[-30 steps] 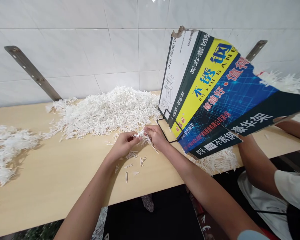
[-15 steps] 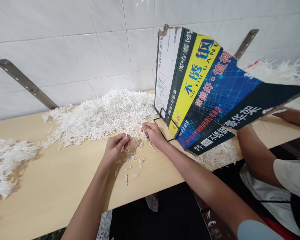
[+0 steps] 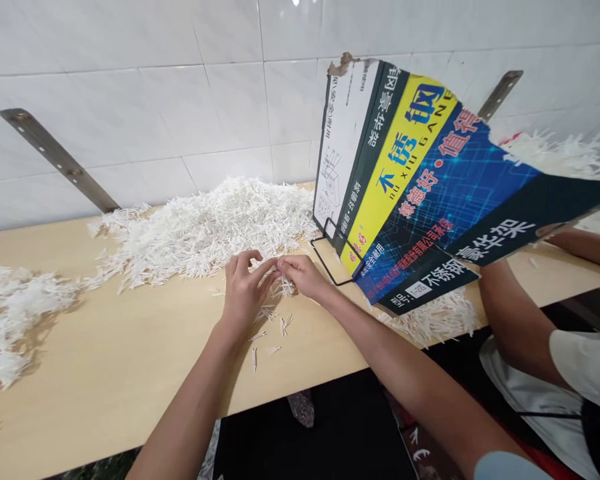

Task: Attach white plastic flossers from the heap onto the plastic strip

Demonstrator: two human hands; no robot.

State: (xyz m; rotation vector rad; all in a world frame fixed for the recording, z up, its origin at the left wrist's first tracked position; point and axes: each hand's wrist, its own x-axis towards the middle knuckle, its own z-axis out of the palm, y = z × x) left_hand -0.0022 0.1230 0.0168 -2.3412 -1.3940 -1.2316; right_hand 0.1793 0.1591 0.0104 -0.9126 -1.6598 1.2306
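Observation:
My left hand (image 3: 245, 285) and my right hand (image 3: 303, 275) meet at the fingertips just above the table. Thumb and index finger of my left hand pinch together, while its other fingers curl loosely. My right hand is closed, thumb against fingers; whatever the two pinches hold is too small and hidden to make out. Behind them lies a big heap of thin white stick-like pieces (image 3: 220, 223). Several loose white pieces (image 3: 265, 313) are scattered on the wood in front of and beneath my hands.
A printed cardboard sheet (image 3: 380, 193) stands upright in a black wire stand (image 3: 325, 263) to my right. Another white pile (image 3: 20, 320) lies at the left. Beyond the cardboard are a co-worker's arm (image 3: 517, 313) and more white pieces (image 3: 440, 317). Metal brackets (image 3: 60, 160) are on the tiled wall.
My left hand has moved right and slightly up, and its fingertips now meet those of my right hand. The two hands were apart before. The view has shifted slightly.

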